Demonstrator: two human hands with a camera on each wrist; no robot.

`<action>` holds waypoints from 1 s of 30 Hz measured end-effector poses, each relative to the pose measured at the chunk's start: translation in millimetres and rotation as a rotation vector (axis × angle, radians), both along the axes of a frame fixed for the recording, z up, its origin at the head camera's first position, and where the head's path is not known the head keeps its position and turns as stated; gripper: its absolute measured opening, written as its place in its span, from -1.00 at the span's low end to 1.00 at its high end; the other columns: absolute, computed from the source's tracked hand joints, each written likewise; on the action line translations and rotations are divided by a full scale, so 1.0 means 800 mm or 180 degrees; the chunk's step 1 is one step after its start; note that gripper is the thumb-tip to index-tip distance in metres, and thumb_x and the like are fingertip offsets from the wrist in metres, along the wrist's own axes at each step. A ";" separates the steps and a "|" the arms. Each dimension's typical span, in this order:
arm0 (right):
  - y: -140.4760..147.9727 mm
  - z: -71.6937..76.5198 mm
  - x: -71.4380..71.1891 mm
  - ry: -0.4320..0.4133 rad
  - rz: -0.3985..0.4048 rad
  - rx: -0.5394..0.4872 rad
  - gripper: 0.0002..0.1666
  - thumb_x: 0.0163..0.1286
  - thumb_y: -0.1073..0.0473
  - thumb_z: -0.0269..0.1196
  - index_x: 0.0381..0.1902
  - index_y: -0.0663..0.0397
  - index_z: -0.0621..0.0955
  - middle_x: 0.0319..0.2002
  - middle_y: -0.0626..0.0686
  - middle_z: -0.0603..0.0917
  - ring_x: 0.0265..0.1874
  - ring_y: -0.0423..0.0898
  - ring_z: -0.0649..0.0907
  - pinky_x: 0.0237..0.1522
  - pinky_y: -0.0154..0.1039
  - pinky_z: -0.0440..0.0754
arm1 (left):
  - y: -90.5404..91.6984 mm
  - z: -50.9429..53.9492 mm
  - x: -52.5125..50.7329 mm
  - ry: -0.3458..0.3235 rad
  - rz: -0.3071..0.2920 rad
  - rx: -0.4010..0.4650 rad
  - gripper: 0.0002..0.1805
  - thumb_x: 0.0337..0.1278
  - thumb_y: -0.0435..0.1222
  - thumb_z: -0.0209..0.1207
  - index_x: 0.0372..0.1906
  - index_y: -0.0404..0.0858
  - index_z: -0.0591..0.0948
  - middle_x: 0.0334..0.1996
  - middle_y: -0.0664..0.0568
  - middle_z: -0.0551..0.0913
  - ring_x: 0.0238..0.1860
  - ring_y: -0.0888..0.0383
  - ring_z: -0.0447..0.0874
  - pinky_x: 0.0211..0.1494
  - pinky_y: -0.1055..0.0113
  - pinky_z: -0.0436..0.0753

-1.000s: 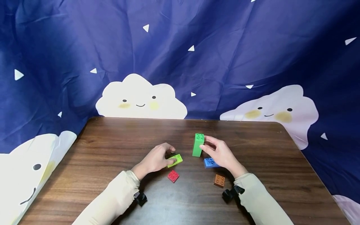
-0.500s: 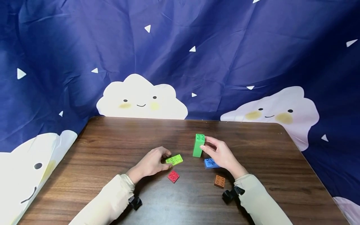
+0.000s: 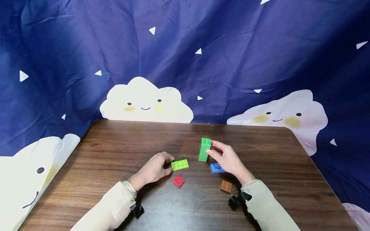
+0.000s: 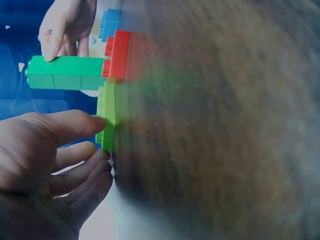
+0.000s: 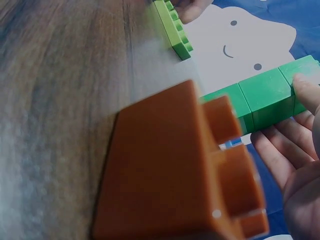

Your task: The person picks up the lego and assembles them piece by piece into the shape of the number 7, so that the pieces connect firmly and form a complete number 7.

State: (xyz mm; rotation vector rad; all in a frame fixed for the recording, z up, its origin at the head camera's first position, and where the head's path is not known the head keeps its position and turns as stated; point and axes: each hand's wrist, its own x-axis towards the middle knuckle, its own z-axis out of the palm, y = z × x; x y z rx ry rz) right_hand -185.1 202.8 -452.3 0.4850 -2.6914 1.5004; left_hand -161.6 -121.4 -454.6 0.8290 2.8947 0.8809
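Note:
Upright on the table is a tower of green toy bricks, stacked one on another. My right hand pinches its upper part from the right, thumb in front and fingers behind. A flat lime-green brick lies to the left of the tower, studs up. At its left end my left hand is spread loosely, thumb and fingers apart; whether a fingertip touches the brick I cannot tell. A small red brick lies in front of the lime one. Partly hidden behind my right hand is a blue brick.
A brown brick lies near my right wrist and looms large in the right wrist view. The wooden table ends at a blue cloth backdrop with printed clouds. Both wrists wear small black cameras.
My left hand has drawn back to the left from over the lime-green brick, which has turned slightly and is more exposed. My right hand and the green tower have stayed in place.

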 end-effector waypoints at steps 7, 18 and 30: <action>0.001 -0.001 0.000 -0.0002 -0.0014 0.0009 -0.43 0.59 0.17 0.34 0.43 0.36 0.56 0.20 0.31 0.77 0.18 0.16 0.78 0.20 -0.05 0.78 | 0.005 -0.004 0.001 0.0061 -0.0005 0.0010 -0.61 0.11 -0.35 0.57 0.04 -0.32 0.74 -0.11 -0.03 0.76 -0.09 0.09 0.69 0.04 0.20 0.73; 0.000 -0.001 0.001 -0.0045 0.0005 -0.0042 -0.42 0.60 0.16 0.33 0.44 0.36 0.55 0.23 0.33 0.75 0.21 0.19 0.76 0.18 -0.08 0.79 | 0.005 -0.005 0.001 0.0086 0.0029 0.0067 -0.64 0.13 -0.43 0.53 0.04 -0.32 0.75 -0.12 -0.03 0.76 -0.10 0.07 0.71 0.02 0.19 0.74; 0.000 0.001 0.001 -0.0034 0.0024 -0.0022 -0.42 0.60 0.16 0.33 0.43 0.37 0.55 0.23 0.33 0.75 0.24 0.21 0.75 0.19 -0.11 0.79 | 0.003 -0.002 0.002 -0.0107 0.0174 0.0527 -0.65 0.17 -0.45 0.47 0.07 -0.35 0.72 -0.03 -0.09 0.79 -0.04 0.01 0.84 0.10 0.13 0.82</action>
